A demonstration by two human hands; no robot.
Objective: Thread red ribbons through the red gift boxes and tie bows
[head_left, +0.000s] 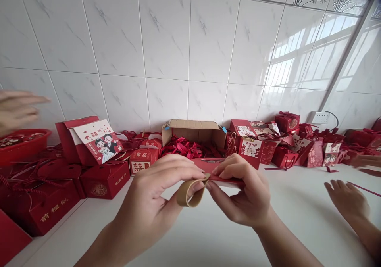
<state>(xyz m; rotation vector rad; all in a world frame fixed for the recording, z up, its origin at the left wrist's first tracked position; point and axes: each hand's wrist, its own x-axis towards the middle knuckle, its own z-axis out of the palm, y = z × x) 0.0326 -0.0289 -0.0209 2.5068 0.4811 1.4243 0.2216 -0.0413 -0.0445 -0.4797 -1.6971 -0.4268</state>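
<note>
Red cardboard piece (210, 165) shows over the white surface (291, 239), between the two hands and just beyond their fingertips. Clamped on its near edge is the right hand (248, 189), while the left hand (154, 181), fingertips close beside the right's, pinches a narrow tan strip (183, 195) curled into a loop around its thumb
</note>
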